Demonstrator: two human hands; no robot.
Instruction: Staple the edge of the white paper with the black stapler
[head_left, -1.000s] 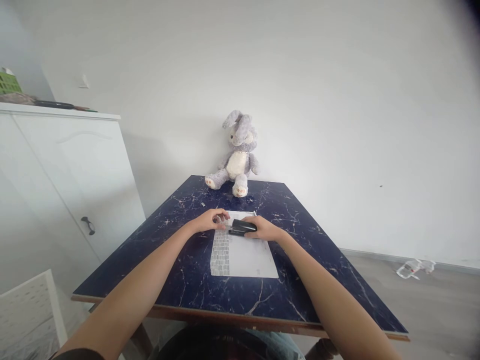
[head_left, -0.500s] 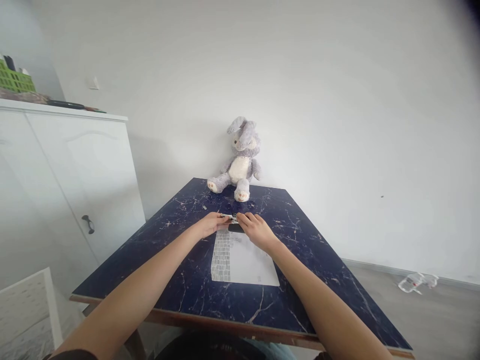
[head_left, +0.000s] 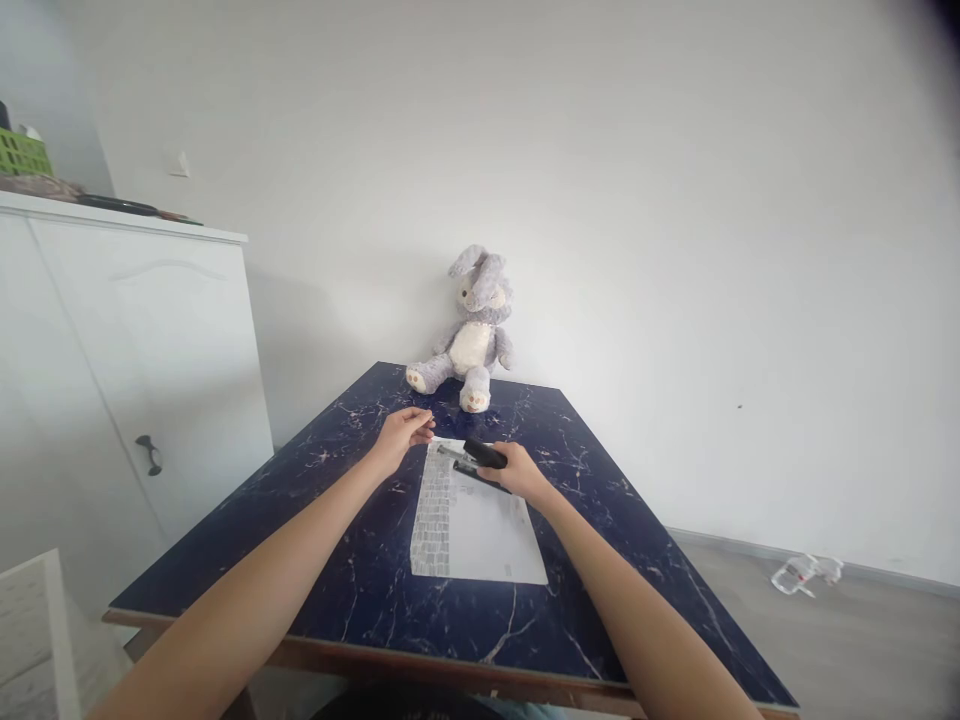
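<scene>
A black stapler (head_left: 486, 454) with a silvery metal part is gripped in my right hand (head_left: 523, 473). Its parts are spread apart, with the metal strip pointing left. The stapler is over the upper part of a white paper sheet (head_left: 491, 540), which has a grey brick-like pattern down its left side. My left hand (head_left: 405, 436) is by the sheet's upper left corner, apart from the stapler. Its thumb and index finger are pinched together; whatever is between them is too small to make out.
A dark blue marble-patterned table (head_left: 360, 560) carries the sheet. At its far end a grey plush rabbit (head_left: 471, 340) sits against the wall. A white cabinet (head_left: 142, 350) stands on the left. Clear plastic packaging (head_left: 802, 573) lies on the floor at right.
My left hand has come away from the stapler, moving left with its fingers pinched. My right hand has brought the stapler nearer, and its spread parts now show.
</scene>
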